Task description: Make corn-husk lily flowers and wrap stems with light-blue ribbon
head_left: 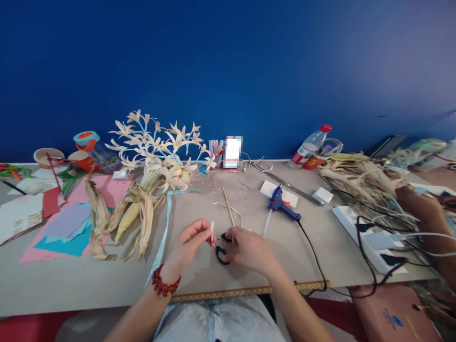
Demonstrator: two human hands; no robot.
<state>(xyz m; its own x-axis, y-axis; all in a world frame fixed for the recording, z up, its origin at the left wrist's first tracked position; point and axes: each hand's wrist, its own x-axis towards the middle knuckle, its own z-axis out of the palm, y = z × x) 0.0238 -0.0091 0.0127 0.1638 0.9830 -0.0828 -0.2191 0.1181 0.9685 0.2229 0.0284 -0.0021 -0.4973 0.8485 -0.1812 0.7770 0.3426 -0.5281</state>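
My left hand point(188, 244) pinches a small pale strip of husk point(212, 231) upright between thumb and fingers; a red bead bracelet point(164, 285) is on that wrist. My right hand point(249, 248) grips black-handled scissors point(221, 251), whose blades meet the strip. Both hands are just above the grey table point(71, 280) near its front edge. A thin wooden stick point(228, 213) lies just beyond them.
A blue glue gun point(281, 205) with a black cord lies to the right. Dried corn husks point(138, 213) and pale husk flowers point(160, 147) are at left, with coloured paper point(67, 228). A water bottle point(309, 146), a phone point(233, 152) and another person's arm point(425, 213) are also there.
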